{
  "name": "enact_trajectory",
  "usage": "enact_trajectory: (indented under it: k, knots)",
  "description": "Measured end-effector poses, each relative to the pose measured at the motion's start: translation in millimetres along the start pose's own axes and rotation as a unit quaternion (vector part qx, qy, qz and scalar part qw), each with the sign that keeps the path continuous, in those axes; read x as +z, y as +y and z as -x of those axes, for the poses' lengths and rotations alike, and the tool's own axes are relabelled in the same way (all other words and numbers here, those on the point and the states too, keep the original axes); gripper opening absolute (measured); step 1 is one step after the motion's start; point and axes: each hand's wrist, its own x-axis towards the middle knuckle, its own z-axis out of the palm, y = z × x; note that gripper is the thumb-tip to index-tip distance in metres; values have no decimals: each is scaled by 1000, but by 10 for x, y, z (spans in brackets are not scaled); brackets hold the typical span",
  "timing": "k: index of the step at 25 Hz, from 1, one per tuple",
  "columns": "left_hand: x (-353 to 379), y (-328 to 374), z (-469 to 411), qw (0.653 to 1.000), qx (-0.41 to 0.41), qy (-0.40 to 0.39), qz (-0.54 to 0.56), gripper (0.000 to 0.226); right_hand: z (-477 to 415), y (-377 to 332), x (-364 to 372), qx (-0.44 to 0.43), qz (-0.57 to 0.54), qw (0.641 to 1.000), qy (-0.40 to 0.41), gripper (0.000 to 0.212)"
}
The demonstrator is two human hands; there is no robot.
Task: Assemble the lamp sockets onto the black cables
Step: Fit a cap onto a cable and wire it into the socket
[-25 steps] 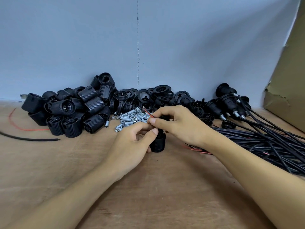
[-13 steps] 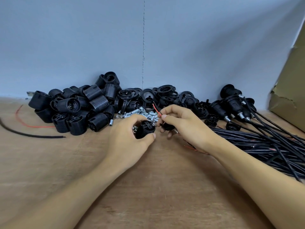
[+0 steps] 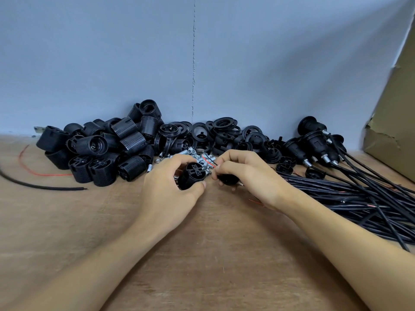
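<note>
My left hand [image 3: 166,187] grips a black lamp socket body [image 3: 192,175], tilted so its terminal end faces up and right. Close to its right, my right hand [image 3: 244,173] pinches a cable end with a black socket cap [image 3: 228,178] on it. The cable's thin red and black wire tips [image 3: 207,158] stick out up and left above my fingers, a short way from the socket's terminal end. The rest of that cable is hidden under my right hand.
Loose threaded socket bodies [image 3: 107,151] are heaped at the back left, black rings and caps [image 3: 224,133] at the back middle, small metal ferrules [image 3: 197,157] behind my hands. Black cables [image 3: 350,198] and finished sockets [image 3: 314,140] lie right. A cardboard box [image 3: 395,122] stands far right.
My left hand lifted the socket body off the table and tipped it towards the wires. My right hand came down beside it with the capped cable end.
</note>
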Motion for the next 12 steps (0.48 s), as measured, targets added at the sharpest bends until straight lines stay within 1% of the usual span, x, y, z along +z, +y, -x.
enact_trajectory:
  k: [2, 7, 12]
  knots:
    - [1, 13, 8, 1000, 6, 2, 14, 38, 14, -3, -10, -5, -3, 1000, -4, 7]
    - [0, 2, -1, 999, 22, -6, 50, 45, 26, -22, -56, -8, -9, 999, -31, 12]
    - [-2, -21, -4, 997, 17, -19, 71, 44, 34, -52, -44, -18, 11, 999, -29, 11]
